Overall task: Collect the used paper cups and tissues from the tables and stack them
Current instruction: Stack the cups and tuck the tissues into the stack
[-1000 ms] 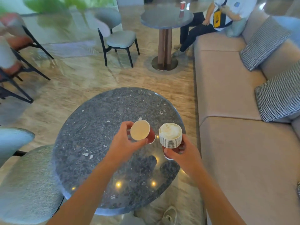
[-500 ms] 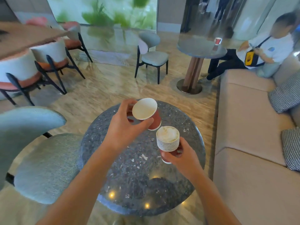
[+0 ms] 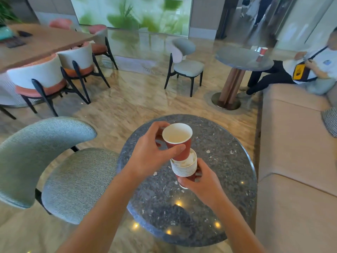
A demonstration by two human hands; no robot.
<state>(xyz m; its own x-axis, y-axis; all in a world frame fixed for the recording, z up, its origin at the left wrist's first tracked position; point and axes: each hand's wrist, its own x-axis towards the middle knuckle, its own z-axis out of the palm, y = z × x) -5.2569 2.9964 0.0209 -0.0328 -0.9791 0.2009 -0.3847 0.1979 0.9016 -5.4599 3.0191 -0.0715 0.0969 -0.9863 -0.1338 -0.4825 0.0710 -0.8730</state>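
Observation:
My left hand [image 3: 148,154] grips a single red paper cup [image 3: 179,143], white inside, with thumb and fingers round its wall. The cup's base sits in the mouth of a stack of red paper cups [image 3: 184,168], where crumpled white tissue shows in the top cup. My right hand [image 3: 199,180] holds the stack from below, fingers curled round its lower part. Both hands hover above a round dark speckled stone table [image 3: 224,161]. Another red cup [image 3: 263,51] stands on a far round table [image 3: 240,59].
A grey-green chair [image 3: 60,172] stands left of the near table; a beige sofa [image 3: 295,143] runs along the right. A person sits on the sofa by the far table. Another grey chair [image 3: 186,64] and orange-seated chairs [image 3: 54,75] at a wooden table stand on the marble floor.
My left hand has brought the single cup down and right onto the stack, which my right hand keeps holding. The camera has tilted up, showing more of the room.

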